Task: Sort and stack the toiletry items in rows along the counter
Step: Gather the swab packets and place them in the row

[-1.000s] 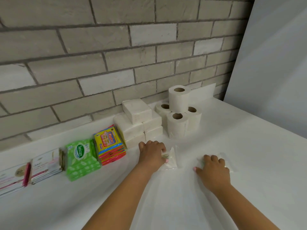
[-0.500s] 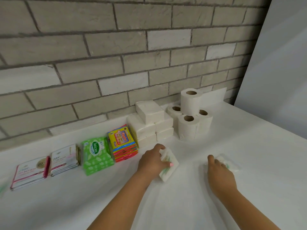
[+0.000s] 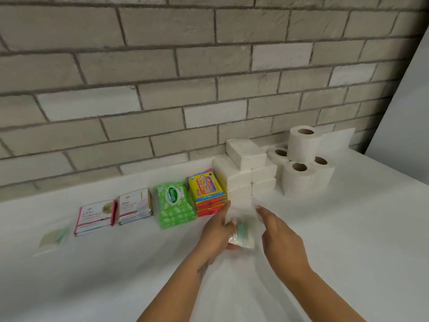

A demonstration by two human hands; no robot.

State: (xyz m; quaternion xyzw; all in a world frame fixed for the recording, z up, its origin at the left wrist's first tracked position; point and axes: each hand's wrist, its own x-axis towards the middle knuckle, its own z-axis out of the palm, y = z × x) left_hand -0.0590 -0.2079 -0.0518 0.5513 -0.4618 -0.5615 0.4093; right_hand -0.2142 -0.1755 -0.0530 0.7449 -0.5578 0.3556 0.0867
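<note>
Two hands: left hand [image 3: 217, 231] fingers grip clear packet [image 3: 242, 232]; right hand [image 3: 282, 238] fingers relaxed.

a: what's behind the tabletop [image 3: 348, 228]?
b: a brick wall [image 3: 162, 66], grey and off-white blocks in staggered rows with darker mortar lines.
a: and on the right?
b: a plain pale panel [image 3: 404, 117], slanting up from the tabletop's far right corner.
a: the surface itself?
b: white, smooth, meeting the wall along a low white strip. light is soft and even, with faint shadows.
</note>
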